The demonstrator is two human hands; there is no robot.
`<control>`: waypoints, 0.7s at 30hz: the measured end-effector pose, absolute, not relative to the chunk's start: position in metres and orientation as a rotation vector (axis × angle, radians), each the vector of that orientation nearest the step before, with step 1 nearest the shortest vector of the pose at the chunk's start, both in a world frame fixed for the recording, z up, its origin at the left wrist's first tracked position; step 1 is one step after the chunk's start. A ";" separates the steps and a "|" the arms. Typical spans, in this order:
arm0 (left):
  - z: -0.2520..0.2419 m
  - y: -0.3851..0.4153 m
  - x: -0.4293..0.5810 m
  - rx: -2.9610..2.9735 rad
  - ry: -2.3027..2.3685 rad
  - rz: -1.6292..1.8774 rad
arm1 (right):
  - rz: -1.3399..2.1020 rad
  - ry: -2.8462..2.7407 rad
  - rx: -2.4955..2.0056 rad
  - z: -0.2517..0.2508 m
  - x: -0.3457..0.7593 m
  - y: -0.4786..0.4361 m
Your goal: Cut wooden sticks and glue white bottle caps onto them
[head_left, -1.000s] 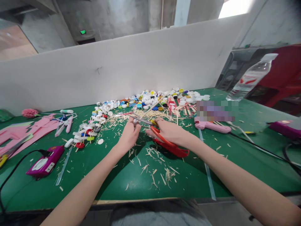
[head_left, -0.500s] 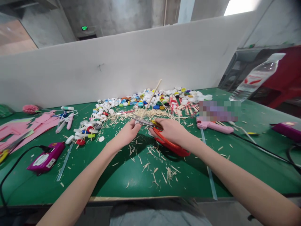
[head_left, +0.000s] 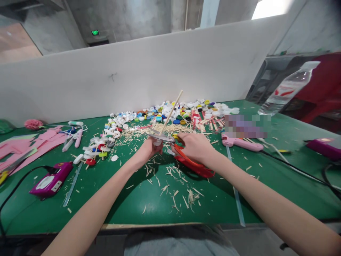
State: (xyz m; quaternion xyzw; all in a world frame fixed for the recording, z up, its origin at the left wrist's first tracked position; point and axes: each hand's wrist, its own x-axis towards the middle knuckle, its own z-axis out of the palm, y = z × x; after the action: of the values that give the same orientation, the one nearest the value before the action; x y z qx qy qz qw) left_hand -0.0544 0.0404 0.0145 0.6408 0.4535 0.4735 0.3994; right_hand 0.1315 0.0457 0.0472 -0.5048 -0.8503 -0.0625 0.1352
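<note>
My right hand [head_left: 195, 146] is closed round scissors [head_left: 194, 166] with red-orange handles, whose metal blades point left above my left hand. My left hand [head_left: 147, 148] is closed on the lower part of a thin wooden stick [head_left: 172, 111], which rises tilted to the right. A whitish round piece, perhaps a bottle cap [head_left: 157, 142], shows at my left fingertips below the blades. The blades cross the stick near its lower end. I cannot tell whether they touch it.
Many bottle caps [head_left: 166, 106] lie along the white partition [head_left: 149, 78]. Wood shavings [head_left: 191, 197] litter the green table [head_left: 138, 209]. A pink glue gun [head_left: 242, 143] and water bottle [head_left: 289, 87] are right; pink paper [head_left: 48, 140] and a purple power box [head_left: 52, 180] left.
My left thumb has shifted off the blades' near side, and the whitish round piece now shows there. The scissors and stick have barely moved.
</note>
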 end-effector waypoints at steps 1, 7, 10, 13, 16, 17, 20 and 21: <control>0.014 0.042 -0.053 1.523 1.047 1.182 | -0.188 -2.465 -1.462 0.047 0.131 0.045; 0.010 0.044 -0.055 1.399 1.138 1.280 | -0.200 -2.485 -1.481 0.046 0.132 0.048; 0.015 0.041 -0.068 1.649 1.461 1.630 | -0.282 -2.484 -1.501 0.047 0.135 0.050; 0.025 0.033 -0.077 2.171 1.745 1.725 | -0.420 -2.499 -1.455 0.048 0.138 0.049; 0.031 0.028 -0.076 2.780 1.803 1.455 | -0.509 -2.531 -1.361 0.046 0.135 0.044; 0.032 0.028 -0.074 2.905 1.821 1.365 | -0.525 -2.543 -1.333 0.045 0.133 0.042; 0.031 0.028 -0.070 3.074 1.880 1.216 | -0.545 -2.578 -1.272 0.041 0.128 0.038; 0.031 0.028 -0.069 3.096 1.881 1.198 | -0.548 -2.585 -1.253 0.040 0.127 0.037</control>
State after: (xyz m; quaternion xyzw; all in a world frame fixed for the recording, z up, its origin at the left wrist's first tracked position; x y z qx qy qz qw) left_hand -0.0688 0.0281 0.0310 0.7657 0.4653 0.2964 -0.3306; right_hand 0.1268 0.0372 0.0403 -0.4259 -0.8788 -0.1863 0.1082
